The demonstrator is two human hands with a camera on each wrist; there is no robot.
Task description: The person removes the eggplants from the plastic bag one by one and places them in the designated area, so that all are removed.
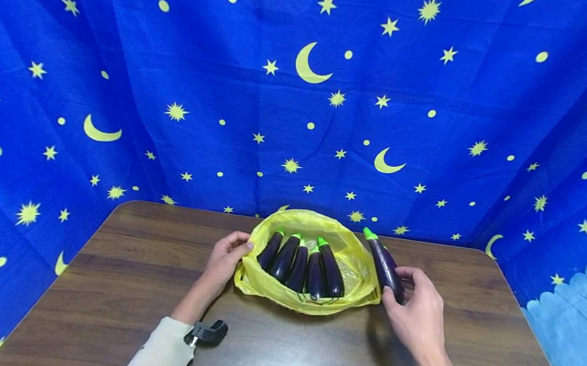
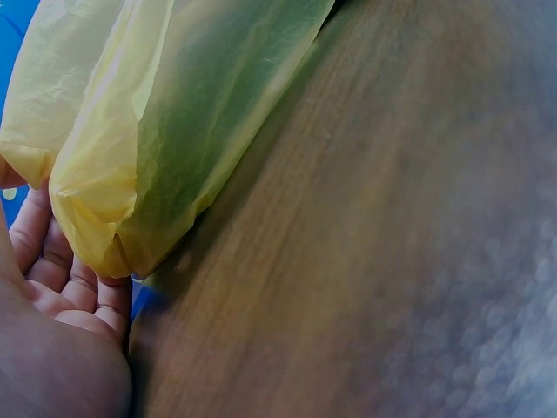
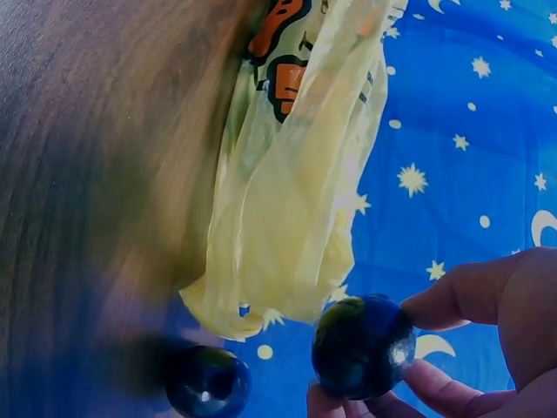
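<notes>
Pinching a dark eggplant (image 1: 386, 268) beside an open yellow bag (image 1: 270, 292)

Nearest the camera, two pale sleeves (image 1: 159, 357) reach over the wooden bench (image 1: 493, 342), a black mount (image 1: 208, 332) at each wrist. The right grip (image 1: 417, 311) is closed on the eggplant near its rounded end, thumb on the near side, fingers on the far side. From there the eggplant slants away to the left, its green stem end up by the bag's right rim. The left grip (image 1: 227, 256) pinches the bag's left rim, thumb on the edge, fingers behind the plastic. Between the two grips the bag's mouth gapes, and five eggplants (image 1: 298, 268) lie side by side in it, green stems toward the far side. Another eggplant (image 3: 209, 381), mostly hidden behind the held one in the head view, shows its round end in the right wrist view, clear of the fingers. At the back hangs blue cloth (image 1: 259, 107) with yellow moons and stars.
</notes>
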